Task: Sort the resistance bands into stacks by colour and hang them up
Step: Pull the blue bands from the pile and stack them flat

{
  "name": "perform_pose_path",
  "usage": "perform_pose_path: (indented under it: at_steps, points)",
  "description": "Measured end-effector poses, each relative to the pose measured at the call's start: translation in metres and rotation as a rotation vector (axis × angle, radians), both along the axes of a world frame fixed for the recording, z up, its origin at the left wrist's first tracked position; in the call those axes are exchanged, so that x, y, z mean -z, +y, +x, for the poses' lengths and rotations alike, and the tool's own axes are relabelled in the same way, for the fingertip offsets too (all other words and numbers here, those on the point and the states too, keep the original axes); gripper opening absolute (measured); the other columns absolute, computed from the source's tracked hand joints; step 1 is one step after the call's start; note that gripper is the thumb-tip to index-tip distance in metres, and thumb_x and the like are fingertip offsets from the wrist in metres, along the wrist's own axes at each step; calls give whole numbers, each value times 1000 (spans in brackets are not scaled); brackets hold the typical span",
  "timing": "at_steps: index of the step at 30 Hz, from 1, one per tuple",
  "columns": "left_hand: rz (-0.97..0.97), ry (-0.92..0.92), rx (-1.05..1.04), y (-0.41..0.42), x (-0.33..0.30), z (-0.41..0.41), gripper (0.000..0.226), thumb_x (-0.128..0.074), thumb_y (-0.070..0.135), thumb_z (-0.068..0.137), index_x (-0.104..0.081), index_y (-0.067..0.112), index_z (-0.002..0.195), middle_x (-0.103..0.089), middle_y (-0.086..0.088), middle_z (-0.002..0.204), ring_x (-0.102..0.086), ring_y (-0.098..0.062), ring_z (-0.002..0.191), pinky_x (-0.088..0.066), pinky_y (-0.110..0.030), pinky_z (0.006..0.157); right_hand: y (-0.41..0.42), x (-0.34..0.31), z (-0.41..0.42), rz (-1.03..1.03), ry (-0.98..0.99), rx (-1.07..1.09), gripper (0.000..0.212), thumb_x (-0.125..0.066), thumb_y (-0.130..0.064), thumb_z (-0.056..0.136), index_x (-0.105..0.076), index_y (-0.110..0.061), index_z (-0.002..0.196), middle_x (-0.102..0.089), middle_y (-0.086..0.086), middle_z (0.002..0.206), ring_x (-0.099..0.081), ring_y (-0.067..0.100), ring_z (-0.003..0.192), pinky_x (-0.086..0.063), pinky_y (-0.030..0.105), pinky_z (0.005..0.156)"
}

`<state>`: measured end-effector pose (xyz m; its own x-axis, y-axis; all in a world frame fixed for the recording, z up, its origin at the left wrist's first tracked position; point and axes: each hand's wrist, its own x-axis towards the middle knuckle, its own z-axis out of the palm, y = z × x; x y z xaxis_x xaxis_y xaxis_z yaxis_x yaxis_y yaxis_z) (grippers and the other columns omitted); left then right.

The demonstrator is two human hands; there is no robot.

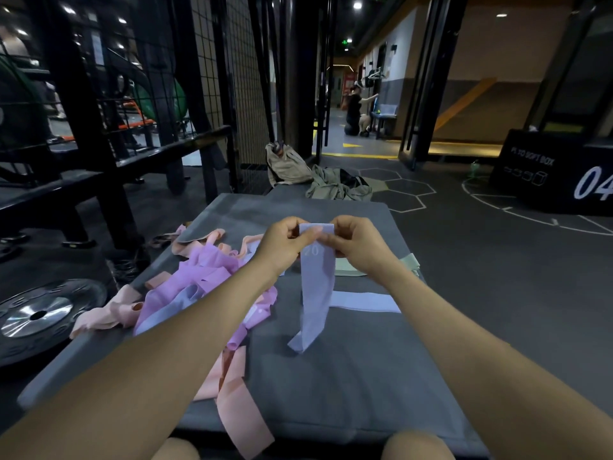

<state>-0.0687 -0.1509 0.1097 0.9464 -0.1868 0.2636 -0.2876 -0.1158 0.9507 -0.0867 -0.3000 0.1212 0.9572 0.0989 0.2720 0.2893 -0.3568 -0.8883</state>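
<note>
A pale blue resistance band (316, 287) hangs down from both my hands above a grey mat (348, 376). My left hand (285, 242) and my right hand (356, 244) each pinch its top edge. Its lower end touches the mat. Another pale blue band (365, 302) lies flat on the mat to the right. A pale green band (351, 268) lies behind my right wrist. At the left sits a tangled pile of purple bands (205, 277) mixed with peach bands (109, 313). One peach band (242, 413) trails over the mat's near edge.
A black weight plate (39, 317) lies on the floor at the left. A black rack with wire mesh (116, 121) stands behind it. A backpack (287, 164) and clothing (338, 184) lie beyond the mat. A black plyo box (557, 174) stands at the right.
</note>
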Motion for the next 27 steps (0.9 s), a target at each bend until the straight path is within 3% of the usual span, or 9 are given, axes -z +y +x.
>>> perform_pose_path:
  at_steps: [2,5,7,9,14,19,21,23,27]
  points:
    - [21,82,125,-8,6,1,12,-64,21,87,-59,17,97,-66,-3,93,-61,-15,86,-50,-27,77,-3,-1,-1,110,18,40,13,-58,-4,90,-54,-2,78,-55,15,74,-53,20,69,-52,30,62]
    - [309,150,233,-20,29,4,51,-75,38,71,-60,10,111,-68,-7,106,-63,-22,96,-52,-37,87,-20,-1,0,257,32,158,12,-56,-1,90,-54,-3,79,-59,13,74,-57,20,66,-56,27,57]
    - [443,155,223,-28,46,5,44,-74,42,69,-60,10,95,-64,-5,91,-57,-21,82,-50,-34,74,-41,6,5,275,19,300,13,-57,-2,90,-55,-5,77,-59,17,79,-57,24,72,-58,37,66]
    - [509,184,207,-34,57,9,32,-71,37,79,-53,11,84,-48,-7,80,-43,-18,73,-36,-29,62,-64,17,9,258,38,443,16,-58,0,88,-56,-9,74,-60,19,84,-58,26,75,-58,43,72]
    - [575,199,193,-42,64,24,34,-71,39,79,-52,11,80,-43,-7,75,-38,-17,66,-30,-28,60,-109,55,11,300,163,623,20,-56,3,85,-54,-10,69,-57,11,72,-57,23,65,-57,37,71]
    - [856,182,200,-33,80,46,39,-71,32,81,-40,16,63,-32,-2,66,-25,-13,60,-19,-25,52,-155,90,6,315,247,857,12,-53,4,76,-55,-6,69,-54,7,63,-54,18,52,-56,33,63]
    - [879,215,170,-27,91,55,40,-69,29,83,-38,16,60,-31,-1,64,-24,-13,60,-18,-26,52,-166,104,3,288,294,909,11,-53,5,75,-56,-5,72,-53,7,61,-52,18,50,-54,31,61]
    - [860,252,104,-25,99,62,37,-66,28,85,-41,18,59,-37,1,63,-32,-13,61,-23,-25,53,-172,117,5,280,336,919,11,-52,5,76,-56,-5,72,-54,7,61,-55,19,52,-57,37,70]
    - [670,307,-53,-31,111,77,13,-60,21,90,-53,10,88,-52,-5,82,-47,-20,77,-39,-24,58,-178,134,14,246,392,933,12,-50,4,79,-59,-3,83,-56,7,64,-58,20,55,-57,41,76]
